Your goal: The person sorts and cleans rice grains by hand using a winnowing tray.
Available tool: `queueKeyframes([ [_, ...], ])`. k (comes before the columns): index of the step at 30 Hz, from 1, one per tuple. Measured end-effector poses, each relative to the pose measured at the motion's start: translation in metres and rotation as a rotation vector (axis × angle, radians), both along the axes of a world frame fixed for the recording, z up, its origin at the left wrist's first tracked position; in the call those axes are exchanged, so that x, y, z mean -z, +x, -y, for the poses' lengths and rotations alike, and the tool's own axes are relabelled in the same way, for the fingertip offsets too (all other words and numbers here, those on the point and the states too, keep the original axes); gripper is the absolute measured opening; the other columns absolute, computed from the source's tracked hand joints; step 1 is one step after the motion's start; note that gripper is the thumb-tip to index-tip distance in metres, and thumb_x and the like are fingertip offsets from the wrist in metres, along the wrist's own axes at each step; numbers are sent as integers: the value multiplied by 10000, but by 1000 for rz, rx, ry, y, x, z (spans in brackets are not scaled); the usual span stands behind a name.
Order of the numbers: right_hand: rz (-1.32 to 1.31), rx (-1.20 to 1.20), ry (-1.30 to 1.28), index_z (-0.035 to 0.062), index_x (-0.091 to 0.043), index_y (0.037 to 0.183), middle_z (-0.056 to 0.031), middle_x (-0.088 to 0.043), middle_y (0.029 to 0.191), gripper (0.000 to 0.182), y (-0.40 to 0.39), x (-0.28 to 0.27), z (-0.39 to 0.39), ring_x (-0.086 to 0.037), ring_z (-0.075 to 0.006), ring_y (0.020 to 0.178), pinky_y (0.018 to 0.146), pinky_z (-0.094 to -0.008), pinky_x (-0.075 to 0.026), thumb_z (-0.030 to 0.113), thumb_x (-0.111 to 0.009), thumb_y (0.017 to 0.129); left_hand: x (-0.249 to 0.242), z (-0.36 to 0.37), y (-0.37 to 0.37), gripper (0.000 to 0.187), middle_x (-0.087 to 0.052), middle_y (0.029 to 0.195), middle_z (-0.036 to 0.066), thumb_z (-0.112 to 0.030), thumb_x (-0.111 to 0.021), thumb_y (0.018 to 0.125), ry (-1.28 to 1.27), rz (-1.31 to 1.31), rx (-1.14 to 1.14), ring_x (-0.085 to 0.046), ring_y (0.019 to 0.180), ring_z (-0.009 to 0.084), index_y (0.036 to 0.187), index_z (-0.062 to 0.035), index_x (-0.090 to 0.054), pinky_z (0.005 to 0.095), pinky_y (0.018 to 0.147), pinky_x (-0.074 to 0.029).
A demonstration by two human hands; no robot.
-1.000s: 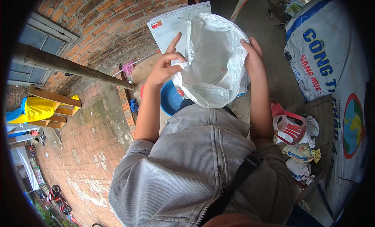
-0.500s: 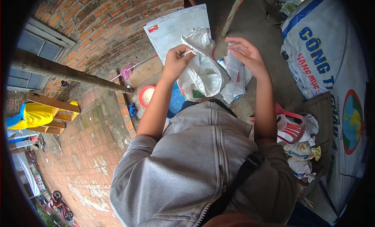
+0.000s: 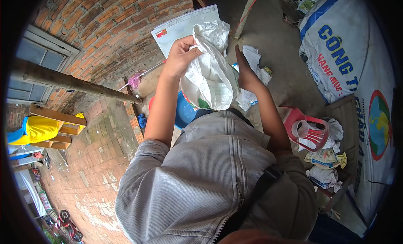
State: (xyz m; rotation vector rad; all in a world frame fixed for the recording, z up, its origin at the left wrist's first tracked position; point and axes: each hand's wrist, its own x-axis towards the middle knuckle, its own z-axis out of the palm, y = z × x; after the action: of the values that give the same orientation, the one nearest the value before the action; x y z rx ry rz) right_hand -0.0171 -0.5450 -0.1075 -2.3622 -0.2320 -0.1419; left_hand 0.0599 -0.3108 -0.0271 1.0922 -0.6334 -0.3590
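Observation:
My left hand [image 3: 181, 58] pinches the rim of a white woven sack [image 3: 212, 78], which hangs open-mouthed in front of my body with a green print low on its side. Close to the sack's right side is my right hand [image 3: 248, 76], seen edge-on, its fingers stretched out and pointing away from me. Behind that hand, white sacks [image 3: 252, 55] lie on the ground. A blue basin [image 3: 184, 116] sits below the sack and is partly covered by it.
A red plastic chair [image 3: 289, 118] with a clear cup [image 3: 300, 128] stands at right, near crumpled sacks [image 3: 325, 177]. A big lettered tarp [image 3: 336, 55] fills the far right. Wooden poles [image 3: 75, 82] and a whitish panel [image 3: 166, 31] are at left and ahead.
My left hand has moved slightly left with the sack, whose mouth now faces me more widely. My right hand has come down and left, toward the sack's side, turning edge-on.

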Motion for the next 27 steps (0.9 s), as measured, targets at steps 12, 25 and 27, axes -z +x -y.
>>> queueKeyframes([
  [12,137,32,342,0,-538,1133,-195,-598,1116,493,19,17,-49,-571,-314,1057,867,-370,-451,250,-688,735,-24,42,-4,86,-604,825,-10,-75,-622,850,-64,8,-47,-526,728,31,904,-15,-591,186,640,-413],
  [25,-179,283,1116,-40,-351,1315,-148,-473,1293,624,17,24,-17,-482,-212,1142,935,-321,-406,114,-657,794,36,-39,-9,1287,-238,1452,230,-399,-857,463,955,481,-43,-213,1353,380,1463,-176,-78,409,1106,-225],
  [27,-191,298,1103,-36,-391,1292,-149,-497,1267,575,10,10,-28,-496,-215,1125,931,-319,-409,104,-645,795,66,-25,-9,1286,-225,1459,226,-351,-866,483,926,456,19,-198,1362,369,1462,-148,-58,394,1109,-220],
])
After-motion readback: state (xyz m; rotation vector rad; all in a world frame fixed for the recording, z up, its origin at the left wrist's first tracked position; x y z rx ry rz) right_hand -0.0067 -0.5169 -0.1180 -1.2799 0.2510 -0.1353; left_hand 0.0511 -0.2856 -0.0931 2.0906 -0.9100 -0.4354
